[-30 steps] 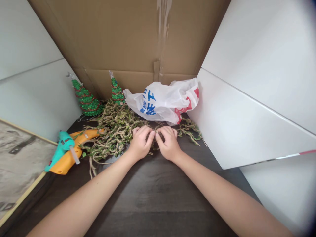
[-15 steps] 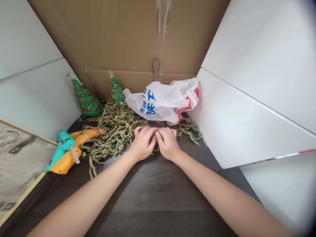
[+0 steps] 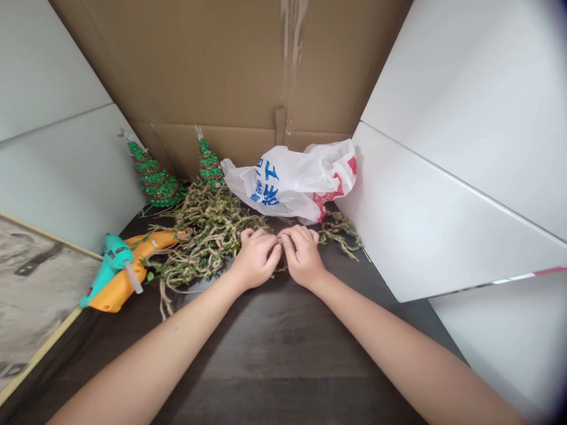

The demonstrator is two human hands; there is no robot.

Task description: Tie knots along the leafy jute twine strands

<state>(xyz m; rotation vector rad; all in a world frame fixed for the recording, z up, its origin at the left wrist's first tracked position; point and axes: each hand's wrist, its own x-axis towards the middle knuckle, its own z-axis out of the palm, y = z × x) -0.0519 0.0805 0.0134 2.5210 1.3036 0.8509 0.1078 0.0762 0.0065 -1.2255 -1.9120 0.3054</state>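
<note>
Hands moved since the prior frame: fingers that lay flatter now curl inward, tips meeting at centre. Backdrop: corrugated cardboard sheet [image 3: 186, 65], vertical tape strip at middle, flanked by white panels [image 3: 460, 118] angled in on both sides. Below lies a dark wood-grain tabletop [image 3: 248, 354]. Grey framed board [image 3: 39, 295] leans at lower left. White plastic bag [image 3: 283, 186], blue and red print, crumpled against the cardboard. Twine garland with small green leaves [image 3: 208, 236] spreads across the table's far part, passing under and beside both hands. Teal hot glue gun [image 3: 110, 265] rests on a curved orange object [image 3: 126, 286], left of the garland. Two green beaded cone trees [image 3: 155, 180] stand behind it. Left hand [image 3: 257, 260] and right hand [image 3: 303, 257] almost touch, both partly closed. Fingertips [image 3: 275, 243] pinch toward a spot on the garland; hold on a strand cannot be told.
</note>
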